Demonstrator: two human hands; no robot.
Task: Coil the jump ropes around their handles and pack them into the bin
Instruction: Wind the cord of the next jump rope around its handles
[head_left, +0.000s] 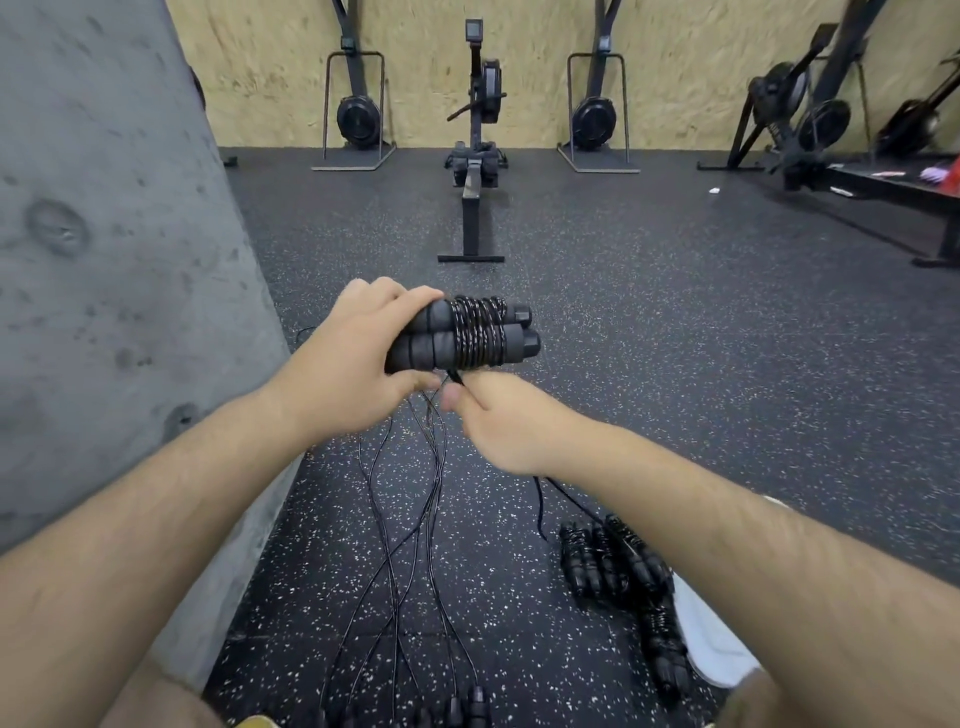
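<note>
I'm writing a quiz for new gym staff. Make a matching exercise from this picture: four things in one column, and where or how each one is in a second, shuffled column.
1. left hand
2. right hand
3. coiled ropes
4. loose ropes

A. trail uncoiled along the floor
B. grips the wrapped handles
C. lie beside the white shoe
D. pinches the rope end under the handles

Pairs: 1-B, 2-D, 3-C, 4-A

Readable text: none, tbh
No label, brand, number or sign can be made out on anything here.
</note>
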